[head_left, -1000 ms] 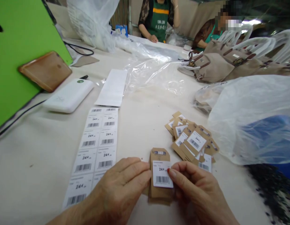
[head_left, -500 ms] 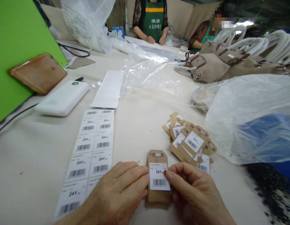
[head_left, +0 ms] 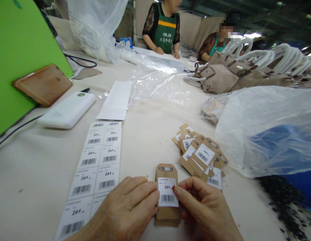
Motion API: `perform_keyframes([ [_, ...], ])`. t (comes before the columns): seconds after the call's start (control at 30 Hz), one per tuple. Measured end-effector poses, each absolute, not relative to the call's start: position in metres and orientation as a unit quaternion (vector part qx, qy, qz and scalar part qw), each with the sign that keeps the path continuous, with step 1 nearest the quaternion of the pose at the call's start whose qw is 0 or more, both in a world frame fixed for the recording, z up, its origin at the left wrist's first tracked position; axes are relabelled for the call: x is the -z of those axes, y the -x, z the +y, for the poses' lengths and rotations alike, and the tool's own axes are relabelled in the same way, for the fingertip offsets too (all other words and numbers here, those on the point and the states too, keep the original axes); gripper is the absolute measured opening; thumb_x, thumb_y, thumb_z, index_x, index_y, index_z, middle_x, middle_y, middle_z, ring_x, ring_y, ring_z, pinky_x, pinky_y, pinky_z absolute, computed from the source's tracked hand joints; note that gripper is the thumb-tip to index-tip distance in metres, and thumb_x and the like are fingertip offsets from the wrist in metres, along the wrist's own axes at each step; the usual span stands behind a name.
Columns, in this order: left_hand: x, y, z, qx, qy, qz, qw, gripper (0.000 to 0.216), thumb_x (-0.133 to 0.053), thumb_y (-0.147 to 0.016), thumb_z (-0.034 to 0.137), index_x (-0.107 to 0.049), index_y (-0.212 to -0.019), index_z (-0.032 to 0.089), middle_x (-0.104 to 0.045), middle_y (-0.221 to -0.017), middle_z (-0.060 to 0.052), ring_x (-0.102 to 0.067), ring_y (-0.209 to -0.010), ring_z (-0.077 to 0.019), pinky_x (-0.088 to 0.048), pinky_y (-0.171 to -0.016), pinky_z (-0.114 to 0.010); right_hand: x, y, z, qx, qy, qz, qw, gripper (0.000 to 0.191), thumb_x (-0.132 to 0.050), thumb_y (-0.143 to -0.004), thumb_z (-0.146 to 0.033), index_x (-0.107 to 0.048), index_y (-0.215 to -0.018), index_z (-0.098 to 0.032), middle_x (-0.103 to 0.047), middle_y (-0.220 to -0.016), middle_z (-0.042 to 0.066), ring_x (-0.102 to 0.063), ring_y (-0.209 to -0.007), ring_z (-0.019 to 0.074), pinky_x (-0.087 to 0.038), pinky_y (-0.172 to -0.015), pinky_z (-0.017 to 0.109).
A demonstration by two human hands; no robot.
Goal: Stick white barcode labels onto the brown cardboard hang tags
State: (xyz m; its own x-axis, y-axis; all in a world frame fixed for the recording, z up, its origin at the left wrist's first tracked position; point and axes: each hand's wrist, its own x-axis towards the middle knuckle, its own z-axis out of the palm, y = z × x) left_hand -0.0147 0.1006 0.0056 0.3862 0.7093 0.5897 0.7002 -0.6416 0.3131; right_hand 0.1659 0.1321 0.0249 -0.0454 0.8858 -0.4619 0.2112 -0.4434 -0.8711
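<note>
Head view: near the counter's [head_left: 150,134] front edge, the left hand [head_left: 130,207] and right hand [head_left: 203,211] together pinch a small stack of brown kraft-card hang tags [head_left: 167,209]. Compared with a second ago, the white barcode price sticker [head_left: 167,195] sits lower and flatter on the top tag. A sheet of white price stickers [head_left: 95,167] lies left; a heap of already stickered brown tags [head_left: 199,155] right.
</note>
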Motion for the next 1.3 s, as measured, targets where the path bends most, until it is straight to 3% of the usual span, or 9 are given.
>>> perform_keyframes([
  [0.23, -0.005, 0.012, 0.103, -0.344, -0.834, 0.431, -0.004, 0.023, -0.042, -0.093, 0.014, -0.064, -0.1, 0.014, -0.07, -0.091, -0.007, -0.063, -0.082, -0.0171, -0.055, -0.072, -0.027, -0.018, -0.166, 0.131, -0.486, 0.626, -0.537, 0.289, 0.028, -0.063, -0.072, -0.043, -0.057, -0.06, -0.018, -0.049, -0.047, -0.004, -0.041, -0.044, 0.0086, -0.027, -0.041, 0.02],
  [0.4, -0.009, 0.011, 0.1, -0.309, -0.849, 0.428, -0.012, 0.028, -0.037, -0.096, 0.021, -0.063, -0.1, 0.013, -0.069, -0.096, -0.009, -0.062, -0.085, -0.0194, -0.054, -0.072, -0.031, -0.017, -0.168, 0.137, -0.397, 0.607, -0.647, 0.234, 0.02, -0.056, -0.076, -0.033, -0.055, -0.06, -0.02, -0.056, -0.05, -0.002, -0.05, -0.044, 0.011, -0.035, -0.042, 0.02],
  [0.6, -0.005, 0.012, 0.101, -0.314, -0.859, 0.404, -0.006, 0.022, -0.042, -0.095, 0.019, -0.06, -0.105, 0.012, -0.07, -0.103, -0.008, -0.06, -0.087, -0.0214, -0.053, -0.072, -0.034, -0.013, -0.169, 0.134, -0.174, 0.588, -0.752, 0.241, 0.014, -0.06, -0.077, -0.024, -0.053, -0.066, -0.019, -0.058, -0.049, -0.002, -0.055, -0.042, 0.0136, -0.037, -0.04, 0.023],
  [0.67, -0.003, 0.012, 0.102, -0.311, -0.861, 0.403, 0.002, 0.021, -0.042, -0.094, 0.019, -0.06, -0.102, 0.012, -0.069, -0.103, -0.008, -0.059, -0.088, -0.0221, -0.052, -0.073, -0.036, -0.009, -0.169, 0.128, -0.06, 0.513, -0.809, 0.281, 0.008, -0.057, -0.083, -0.023, -0.06, -0.082, -0.016, -0.065, -0.061, 0.002, -0.061, -0.052, 0.0162, -0.043, -0.048, 0.025],
  [0.73, -0.003, 0.011, 0.102, -0.306, -0.863, 0.401, 0.005, 0.021, -0.041, -0.095, 0.019, -0.061, -0.099, 0.013, -0.069, -0.102, -0.008, -0.058, -0.087, -0.0225, -0.051, -0.071, -0.037, -0.003, -0.171, 0.121, 0.024, 0.412, -0.86, 0.3, 0.02, -0.048, -0.089, -0.018, -0.062, -0.102, -0.013, -0.072, -0.088, 0.007, -0.065, -0.077, 0.0204, -0.048, -0.068, 0.03],
  [0.83, -0.004, 0.011, 0.102, -0.294, -0.869, 0.399, 0.007, 0.024, -0.039, -0.095, 0.02, -0.062, -0.095, 0.014, -0.068, -0.102, -0.008, -0.057, -0.085, -0.022, -0.05, -0.068, -0.037, 0.005, -0.176, 0.109, 0.077, 0.357, -0.885, 0.29, 0.029, -0.044, -0.092, -0.016, -0.06, -0.116, -0.013, -0.067, -0.116, 0.006, -0.057, -0.105, 0.0259, -0.037, -0.094, 0.039],
  [1.03, -0.004, 0.011, 0.102, -0.268, -0.874, 0.405, 0.017, 0.021, -0.042, -0.094, 0.021, -0.062, -0.094, 0.014, -0.068, -0.104, -0.007, -0.056, -0.085, -0.0235, -0.048, -0.068, -0.038, -0.001, -0.19, 0.106, 0.062, 0.382, -0.88, 0.275, 0.025, -0.052, -0.09, -0.017, -0.063, -0.111, -0.012, -0.067, -0.113, 0.008, -0.055, -0.104, 0.0232, -0.036, -0.093, 0.035],
  [1.13, -0.003, 0.012, 0.101, -0.251, -0.878, 0.407, 0.024, 0.017, -0.044, -0.092, 0.019, -0.061, -0.096, 0.015, -0.067, -0.106, -0.008, -0.055, -0.087, -0.0242, -0.048, -0.071, -0.04, -0.014, -0.176, 0.122, -0.042, 0.454, -0.829, 0.323, 0.021, -0.046, -0.091, -0.019, -0.065, -0.1, -0.014, -0.066, -0.099, 0.009, -0.058, -0.092, 0.0189, -0.041, -0.083, 0.03],
  [1.3, -0.001, 0.014, 0.1, -0.245, -0.87, 0.424, 0.065, 0.011, -0.049, -0.089, 0.018, -0.06, -0.093, 0.015, -0.061, -0.102, -0.01, -0.056, -0.092, -0.0252, -0.049, -0.078, -0.043, -0.028, -0.147, 0.16, -0.236, 0.604, -0.719, 0.25, 0.008, -0.062, -0.075, -0.026, -0.065, -0.072, -0.019, -0.062, -0.077, 0.005, -0.055, -0.076, 0.0198, -0.04, -0.071, 0.032],
])
